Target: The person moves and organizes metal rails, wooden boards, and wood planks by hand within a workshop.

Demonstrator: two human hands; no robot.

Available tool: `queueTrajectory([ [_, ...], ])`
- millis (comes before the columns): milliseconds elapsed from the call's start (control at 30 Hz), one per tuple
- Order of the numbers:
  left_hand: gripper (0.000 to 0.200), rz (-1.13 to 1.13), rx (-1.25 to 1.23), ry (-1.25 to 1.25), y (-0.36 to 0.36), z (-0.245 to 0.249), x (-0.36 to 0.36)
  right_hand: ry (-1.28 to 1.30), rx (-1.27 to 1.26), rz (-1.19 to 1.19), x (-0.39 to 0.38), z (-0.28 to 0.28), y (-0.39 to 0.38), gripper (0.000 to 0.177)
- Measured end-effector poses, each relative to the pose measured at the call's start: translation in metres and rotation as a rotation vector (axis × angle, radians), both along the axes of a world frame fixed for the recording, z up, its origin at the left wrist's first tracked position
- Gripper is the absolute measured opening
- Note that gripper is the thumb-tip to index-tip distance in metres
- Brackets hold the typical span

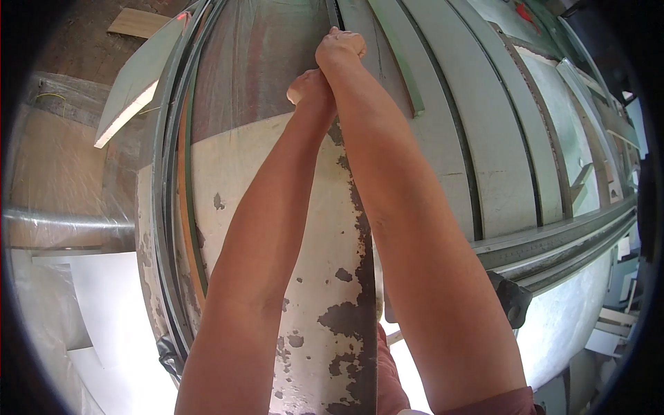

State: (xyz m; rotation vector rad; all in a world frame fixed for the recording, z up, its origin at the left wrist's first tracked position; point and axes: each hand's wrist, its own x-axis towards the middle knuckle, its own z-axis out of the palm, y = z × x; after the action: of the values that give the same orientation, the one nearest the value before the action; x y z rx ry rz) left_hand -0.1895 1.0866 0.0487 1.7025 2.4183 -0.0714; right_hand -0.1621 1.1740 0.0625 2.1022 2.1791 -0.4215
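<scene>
Both my arms stretch far forward over a flat machine table [256, 187] with worn, chipped pale paint. My right hand [342, 47] is closed in a fist at the far end, beside a dark narrow slot [338, 15]. Just nearer and to its left, my left hand [308, 87] is also closed, its wrist against my right forearm. Whatever the fingers hold, if anything, is hidden. Both hands lie by the right edge of a dark reddish-grey, glossy surface [249, 90] that looks covered in film.
Grey slatted metal bed [498, 159] extends to the right, with a green strip [401, 59] on it. A metal rail [553, 238] and black knob [510, 299] sit at lower right. A pale board [138, 76] leans at left, near plastic-wrapped sheets [62, 166].
</scene>
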Motion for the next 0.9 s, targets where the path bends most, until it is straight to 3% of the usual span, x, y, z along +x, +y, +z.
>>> queueTrajectory([
  [400,0.029,-0.078,-0.042,0.086,0.007,-0.004,-0.002,-0.024,0.048,0.093,0.003,-0.001,0.004,0.058],
  [533,0.029,-0.086,-0.013,0.079,0.011,-0.013,-0.004,0.009,0.069,0.014,-0.001,-0.007,0.007,0.058],
  [600,0.028,-0.086,-0.016,0.080,0.007,-0.008,-0.002,-0.030,0.119,0.030,-0.001,-0.009,0.007,0.081],
  [633,0.027,-0.087,-0.020,0.080,0.005,-0.005,-0.001,-0.029,0.118,0.030,-0.001,-0.008,0.008,0.081],
  [700,0.027,-0.094,-0.017,0.084,0.003,-0.002,0.000,0.016,0.036,0.002,-0.001,-0.005,0.008,0.058],
  [867,0.027,-0.081,-0.010,0.064,0.008,-0.013,-0.004,0.035,0.059,0.013,0.000,-0.008,0.010,0.058],
  [900,0.027,0.012,0.094,-0.134,0.012,-0.024,-0.009,0.050,0.066,0.023,0.001,-0.008,0.010,0.058],
])
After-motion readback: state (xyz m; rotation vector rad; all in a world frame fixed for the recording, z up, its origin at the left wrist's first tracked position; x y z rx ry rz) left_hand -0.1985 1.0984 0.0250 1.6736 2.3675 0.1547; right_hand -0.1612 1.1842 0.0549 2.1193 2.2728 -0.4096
